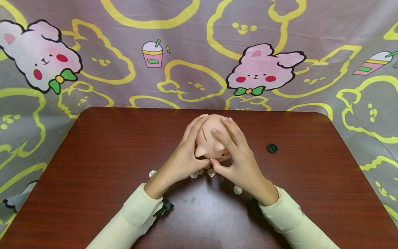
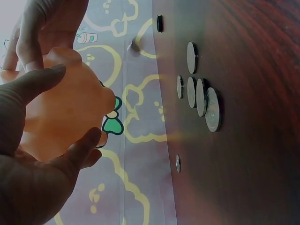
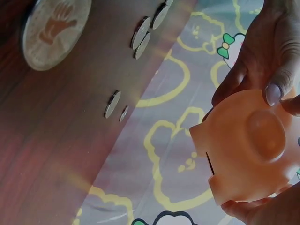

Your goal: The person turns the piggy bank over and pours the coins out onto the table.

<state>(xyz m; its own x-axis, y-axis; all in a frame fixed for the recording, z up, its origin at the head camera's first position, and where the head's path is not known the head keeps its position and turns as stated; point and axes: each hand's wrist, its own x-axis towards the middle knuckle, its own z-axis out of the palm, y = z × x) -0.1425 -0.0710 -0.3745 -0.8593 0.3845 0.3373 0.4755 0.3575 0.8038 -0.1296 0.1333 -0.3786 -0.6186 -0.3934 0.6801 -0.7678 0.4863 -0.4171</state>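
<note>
A pink piggy bank (image 1: 211,133) is held between both hands over the middle of the table. My left hand (image 1: 181,157) grips its left side, thumb low by an ear and fingers over the top. On the other side, my right hand (image 1: 240,159) curls around it, its thumb close to the left thumb. The coin slot shows between the hands in the head view. From the left wrist view, the piggy bank (image 2: 65,108) is up off the tabletop. Several silvery coins (image 1: 211,172) lie flat on the table beneath and in front of it.
A black round cap (image 1: 272,148) lies on the dark red-brown table (image 1: 93,145), right of the hands. One coin (image 1: 237,190) rests near the right wrist, another coin (image 1: 152,173) beside the left forearm. A patterned cloth (image 1: 192,45) hangs behind the table.
</note>
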